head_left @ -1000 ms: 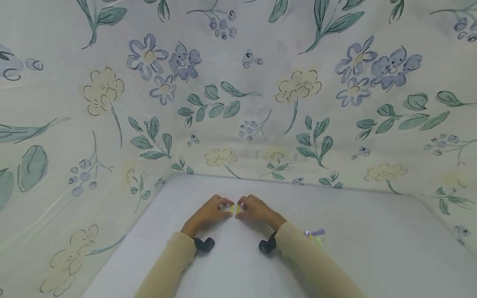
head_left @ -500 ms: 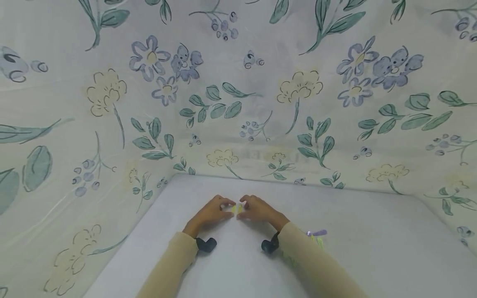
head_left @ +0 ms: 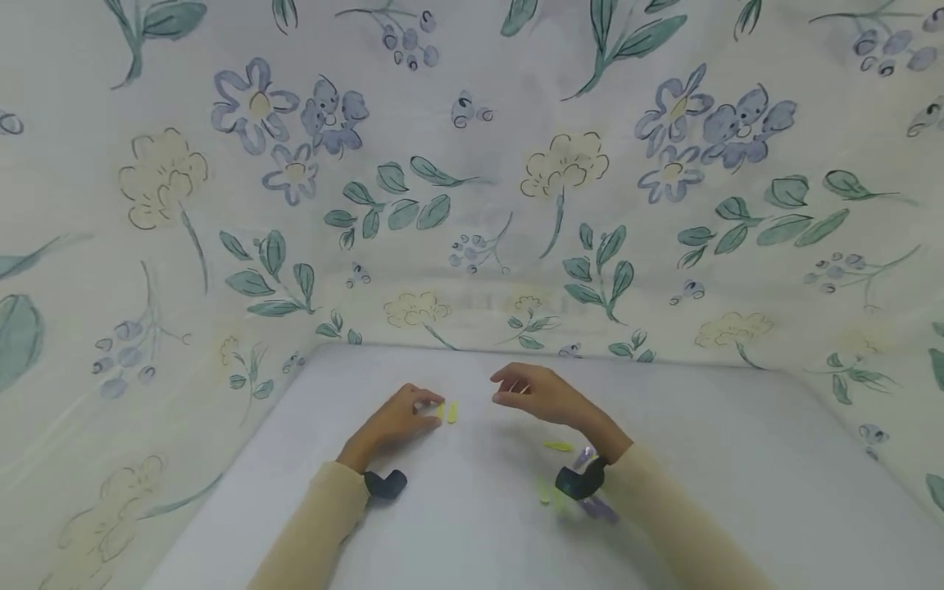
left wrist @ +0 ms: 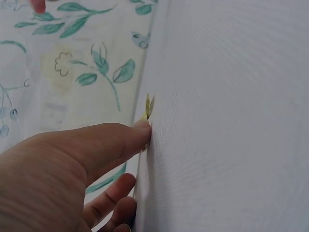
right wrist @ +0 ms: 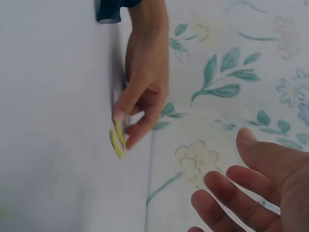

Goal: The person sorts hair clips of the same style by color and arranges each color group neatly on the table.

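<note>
My left hand point(head_left: 398, 422) pinches a slim yellow hair clip point(head_left: 440, 411) between thumb and fingers on the white table. Just to its right, a second yellow hair clip point(head_left: 453, 412) lies roughly parallel and a little apart. The left wrist view shows the tip of a clip point(left wrist: 149, 104) split in a V beyond the thumb. My right hand point(head_left: 547, 397) hovers over the table to the right, fingers loosely bent and holding nothing. In the right wrist view its fingers point(right wrist: 222, 186) are spread.
Near the right wrist lie a yellow clip point(head_left: 558, 447), a purple clip point(head_left: 584, 456), greenish-yellow clips point(head_left: 544, 493) and more purple ones point(head_left: 601, 510), partly behind the wrist camera point(head_left: 580, 482). A floral sheet point(head_left: 487, 270) rises behind the table point(head_left: 708, 459).
My right hand has let go of its yellow clip, which stays beside the left one, and has moved right and up. Loose clips show near the right wrist. The left hand keeps its pinch.
</note>
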A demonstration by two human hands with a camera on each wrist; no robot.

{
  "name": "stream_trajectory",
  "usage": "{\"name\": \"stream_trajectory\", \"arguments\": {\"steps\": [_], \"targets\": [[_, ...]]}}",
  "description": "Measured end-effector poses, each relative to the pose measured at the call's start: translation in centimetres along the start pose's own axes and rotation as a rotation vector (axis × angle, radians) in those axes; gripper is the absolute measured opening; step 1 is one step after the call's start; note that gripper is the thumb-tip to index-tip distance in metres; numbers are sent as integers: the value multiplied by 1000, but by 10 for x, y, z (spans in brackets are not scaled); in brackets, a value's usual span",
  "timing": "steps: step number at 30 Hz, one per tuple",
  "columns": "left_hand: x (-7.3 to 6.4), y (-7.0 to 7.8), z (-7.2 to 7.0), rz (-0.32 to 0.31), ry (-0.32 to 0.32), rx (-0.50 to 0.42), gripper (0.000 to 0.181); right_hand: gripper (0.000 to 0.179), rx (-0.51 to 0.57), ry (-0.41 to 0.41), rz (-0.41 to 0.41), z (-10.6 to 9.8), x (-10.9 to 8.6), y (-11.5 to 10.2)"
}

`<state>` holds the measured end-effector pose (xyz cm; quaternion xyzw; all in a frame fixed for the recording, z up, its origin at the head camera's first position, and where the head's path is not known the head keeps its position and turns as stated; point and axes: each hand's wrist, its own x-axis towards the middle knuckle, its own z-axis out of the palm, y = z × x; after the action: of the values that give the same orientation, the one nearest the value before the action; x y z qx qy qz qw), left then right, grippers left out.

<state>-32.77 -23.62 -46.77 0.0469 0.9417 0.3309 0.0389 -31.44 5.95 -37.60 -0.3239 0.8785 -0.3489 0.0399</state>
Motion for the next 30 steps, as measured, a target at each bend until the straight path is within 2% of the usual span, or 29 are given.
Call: {"name": "stream_trajectory", "arguments": {"steps": [3, 7, 12, 17, 22, 26, 30], "targets": [[0, -4, -1, -19, 10, 5, 37, 30, -17, 25, -26, -12, -22, 9], [-1, -5, -3, -11, 9, 2, 39, 29, -41, 56, -42, -24, -54, 23], [0, 1, 0, -9, 2, 2, 39, 29, -73, 108, -17, -37, -92, 39], [0, 8, 5, -32, -4, 5, 38, 25, -128, 119, 20, -40, -124, 53], [0, 6, 5, -21, 1, 13, 38, 25, -126, 116, 3, -39, -137, 66], [0, 7, -1, -13, -6, 11, 38, 31, -94, 50, 16, -37, -136, 76], [0, 6, 1, -21, -14, 4, 39, 33, -92, -2, 70, -31, -138, 87]]}}
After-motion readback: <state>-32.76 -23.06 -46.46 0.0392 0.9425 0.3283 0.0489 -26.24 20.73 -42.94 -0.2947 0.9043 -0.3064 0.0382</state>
